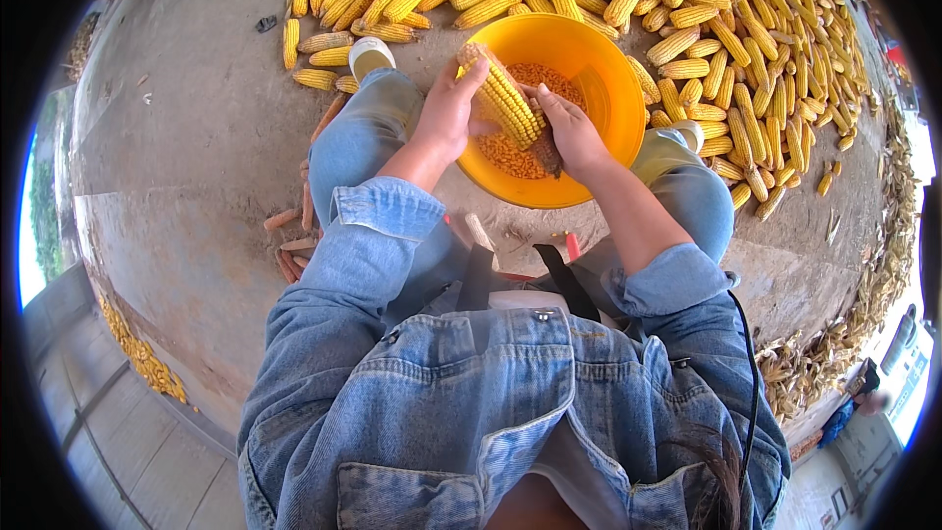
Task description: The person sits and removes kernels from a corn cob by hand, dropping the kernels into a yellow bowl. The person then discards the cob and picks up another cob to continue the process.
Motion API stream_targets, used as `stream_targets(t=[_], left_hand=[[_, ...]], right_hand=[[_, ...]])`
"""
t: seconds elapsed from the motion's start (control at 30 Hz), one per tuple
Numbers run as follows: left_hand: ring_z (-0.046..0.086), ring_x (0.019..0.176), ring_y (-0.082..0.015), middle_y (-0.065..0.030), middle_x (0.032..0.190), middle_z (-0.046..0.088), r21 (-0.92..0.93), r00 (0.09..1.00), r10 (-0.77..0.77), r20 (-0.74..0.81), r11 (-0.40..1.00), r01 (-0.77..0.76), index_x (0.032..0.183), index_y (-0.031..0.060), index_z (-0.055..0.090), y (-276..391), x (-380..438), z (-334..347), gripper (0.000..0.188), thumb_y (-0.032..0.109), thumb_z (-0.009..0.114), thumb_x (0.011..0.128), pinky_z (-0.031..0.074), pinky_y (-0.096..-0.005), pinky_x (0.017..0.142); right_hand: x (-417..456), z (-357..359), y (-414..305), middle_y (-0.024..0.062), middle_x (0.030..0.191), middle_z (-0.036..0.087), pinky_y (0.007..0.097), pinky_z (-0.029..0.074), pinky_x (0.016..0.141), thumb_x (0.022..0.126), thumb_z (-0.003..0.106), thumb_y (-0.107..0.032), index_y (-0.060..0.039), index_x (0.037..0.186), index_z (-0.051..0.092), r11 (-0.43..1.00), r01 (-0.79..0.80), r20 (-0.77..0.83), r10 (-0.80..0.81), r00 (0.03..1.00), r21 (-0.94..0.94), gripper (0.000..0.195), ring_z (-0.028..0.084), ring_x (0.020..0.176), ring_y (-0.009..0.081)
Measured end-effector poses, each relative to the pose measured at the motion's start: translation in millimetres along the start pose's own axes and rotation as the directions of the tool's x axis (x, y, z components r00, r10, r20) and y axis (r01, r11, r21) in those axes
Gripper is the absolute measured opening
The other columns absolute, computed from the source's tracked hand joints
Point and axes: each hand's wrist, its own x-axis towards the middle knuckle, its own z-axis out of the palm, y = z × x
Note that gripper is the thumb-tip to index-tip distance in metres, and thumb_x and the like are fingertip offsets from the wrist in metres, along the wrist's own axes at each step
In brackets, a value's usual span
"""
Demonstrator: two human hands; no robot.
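Note:
My left hand (449, 107) grips a yellow ear of corn (509, 107) over an orange-yellow plastic basin (624, 103). The ear is tilted, and rows of kernels still cover its upward face. My right hand (575, 131) holds a brownish corn cob (546, 151) against the lower end of the ear. Some kernels show on this cob, but the ear and my fingers hide much of it. Loose orange kernels (515, 156) lie in the basin below both hands. The basin rests between my legs.
A large heap of corn ears (765, 37) spreads beyond the basin and to the right. Bare reddish cobs (283, 219) lie by my left leg. Dry husks (809, 361) line the right side of the concrete floor (184, 140). Another person (839, 419) is at the lower right.

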Motion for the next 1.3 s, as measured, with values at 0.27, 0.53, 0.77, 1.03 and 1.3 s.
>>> stream_targets(t=[0.27, 0.53, 0.77, 1.03, 1.3], left_hand=[[0.059, 0.109, -0.0233, -0.0091, 0.120, 0.056, -0.006, 0.996, -0.027, -0.079, 1.000, 0.027, 0.134, 0.0155, 0.040, 2.2, 0.7, -2.2, 0.050, 0.042, 0.057, 0.094, 0.060, -0.0430, 0.071], [0.060, 0.109, -0.0235, -0.0092, 0.121, 0.056, 0.006, 0.994, -0.051, -0.097, 0.999, 0.052, 0.133, 0.0149, 0.039, -0.9, 4.5, -6.2, 0.051, 0.043, 0.055, 0.095, 0.059, -0.0448, 0.074], [0.062, 0.102, -0.0220, -0.0085, 0.117, 0.055, 0.043, 0.998, -0.063, -0.022, 0.997, 0.064, 0.134, 0.0141, 0.038, 0.8, 1.5, 0.2, 0.061, 0.045, 0.065, 0.088, 0.059, -0.0412, 0.064], [0.061, 0.102, -0.0210, -0.0080, 0.119, 0.055, 0.185, 0.995, -0.098, -0.014, 0.978, 0.099, 0.135, 0.0129, 0.039, -3.0, -2.2, 6.7, 0.065, 0.046, 0.067, 0.086, 0.057, -0.0418, 0.067], [0.051, 0.117, -0.0215, -0.0068, 0.137, 0.044, 0.228, 0.991, -0.105, 0.086, 0.970, 0.083, 0.149, 0.0179, 0.026, -6.2, -2.6, 11.7, 0.068, 0.047, 0.055, 0.094, 0.055, -0.0436, 0.076]], right_hand=[[-6.5, 4.5, -6.1, 0.0096, 0.123, 0.057, 0.0287, 0.047, 0.092, 0.103, 0.042, -0.027, -0.0004, 0.139, 0.043, 0.984, 0.030, 0.093, -0.014, 0.996, -0.175, 0.045, 0.057, 0.107, 0.0154], [-3.6, 3.4, 0.1, 0.0094, 0.113, 0.062, 0.0278, 0.051, 0.085, 0.105, 0.036, -0.026, 0.0007, 0.135, 0.048, 0.975, 0.040, -0.006, -0.043, 0.999, -0.218, 0.042, 0.062, 0.096, 0.0146], [6.6, -7.1, 3.8, 0.0090, 0.111, 0.063, 0.0268, 0.049, 0.087, 0.105, 0.037, -0.030, 0.0014, 0.130, 0.051, 0.986, -0.070, -0.113, 0.054, 0.992, -0.149, 0.043, 0.061, 0.098, 0.0138], [8.0, -8.7, 9.6, 0.0140, 0.113, 0.065, 0.0296, 0.044, 0.095, 0.097, 0.054, -0.039, -0.0025, 0.123, 0.062, 0.677, 0.118, -0.168, -0.342, 0.925, -0.726, 0.045, 0.061, 0.105, 0.0185], [0.8, 7.3, -0.9, 0.0112, 0.102, 0.068, 0.0286, 0.048, 0.086, 0.096, 0.058, -0.034, -0.0028, 0.121, 0.063, 0.891, 0.095, -0.237, -0.219, 0.947, -0.444, 0.040, 0.063, 0.095, 0.0163]])
